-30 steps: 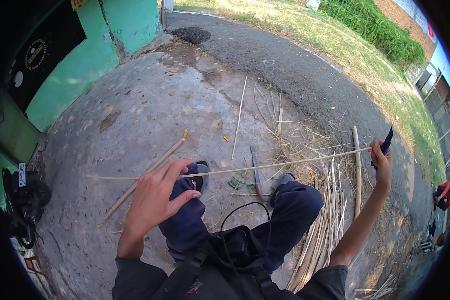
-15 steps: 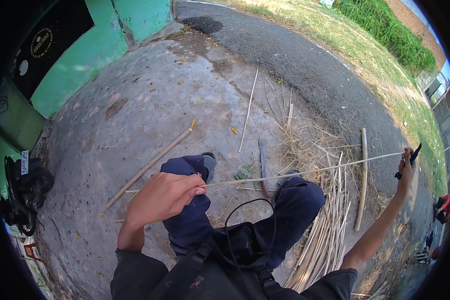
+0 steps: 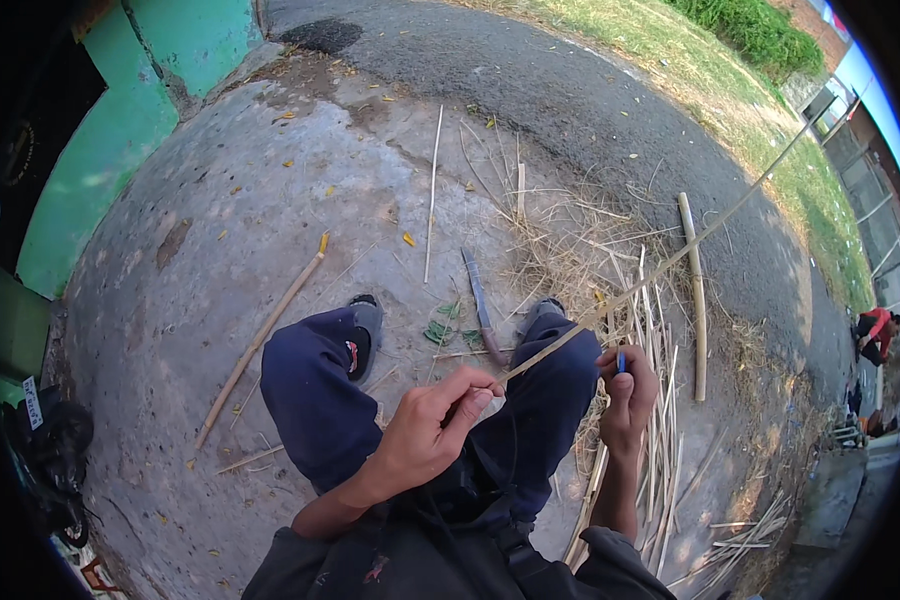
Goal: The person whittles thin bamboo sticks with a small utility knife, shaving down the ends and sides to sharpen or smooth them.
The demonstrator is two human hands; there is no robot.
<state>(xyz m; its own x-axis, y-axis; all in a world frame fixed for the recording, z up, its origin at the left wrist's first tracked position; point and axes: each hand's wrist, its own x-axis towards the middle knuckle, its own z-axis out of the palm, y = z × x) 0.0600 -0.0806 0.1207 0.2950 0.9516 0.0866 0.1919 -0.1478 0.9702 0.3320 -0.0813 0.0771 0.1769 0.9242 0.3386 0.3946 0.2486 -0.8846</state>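
My left hand [image 3: 432, 424], in front of my lap, is closed in a pinch on the near end of a long, thin bamboo strip [image 3: 660, 272]. From there the strip slants up and away to the far right. Just right of it, above my right thigh, my right hand [image 3: 630, 395] is closed around a small blue object [image 3: 621, 362]; its kind is mostly hidden by the fingers. Between my feet lies a long knife [image 3: 478, 300] with a dark blade and a brown handle.
A heap of pale split strips [image 3: 660, 450] lies beside my right leg, with fibre shavings [image 3: 570, 240] beyond. Thick sticks lie left [image 3: 260, 345] and right [image 3: 694, 300]. A motorbike [image 3: 50, 450] stands far left; a person in red [image 3: 875, 335] is far right.
My right hand has come in from the strip's far end to near my left hand, bringing the blue object. The strip's far end now rises higher. The view has shifted slightly right.
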